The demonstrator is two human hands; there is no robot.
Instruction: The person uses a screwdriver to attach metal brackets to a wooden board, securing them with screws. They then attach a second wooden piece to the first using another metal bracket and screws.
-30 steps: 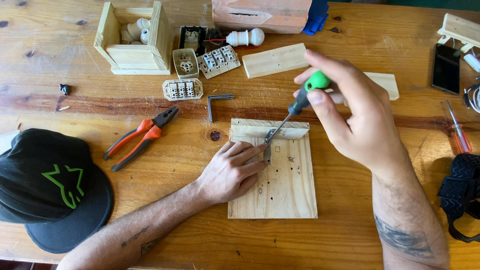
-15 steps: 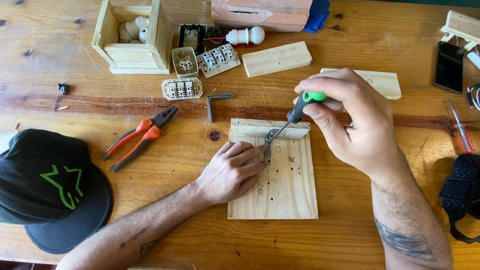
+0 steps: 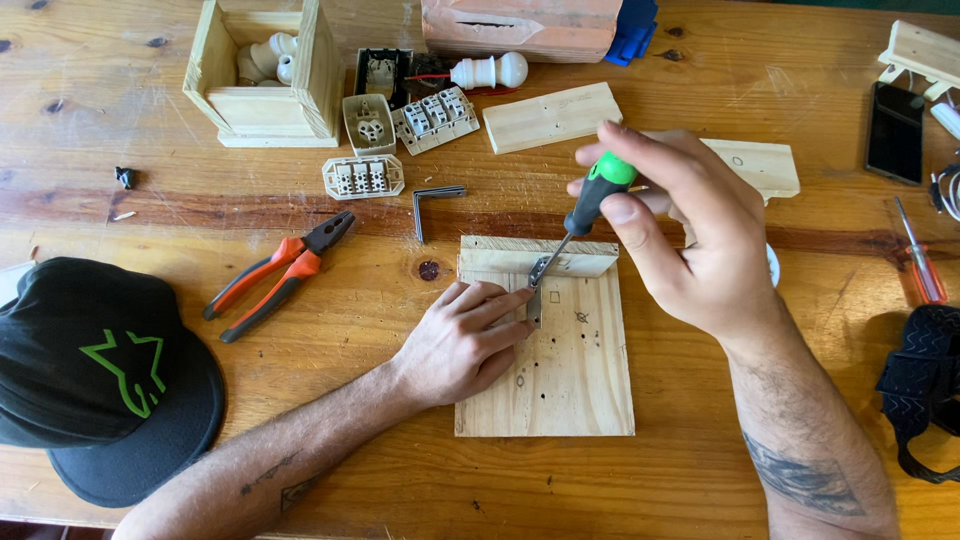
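While the left hand (image 3: 462, 342) lies flat on the wooden board (image 3: 560, 370), fingers pinning a small metal bracket (image 3: 536, 290) near its top edge, the right hand (image 3: 690, 245) is closed around a green-handled screwdriver (image 3: 590, 205) whose tip meets the bracket. Orange pliers (image 3: 280, 272) and a black cap (image 3: 100, 375) lie well to the left on the table (image 3: 700, 480).

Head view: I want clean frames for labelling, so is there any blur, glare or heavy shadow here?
Head view: sharp throughout, even soft light; the right hand on the screwdriver shows no motion blur; only faint shadows under the left hand and cap; mild sheen on the table, no harsh glare.
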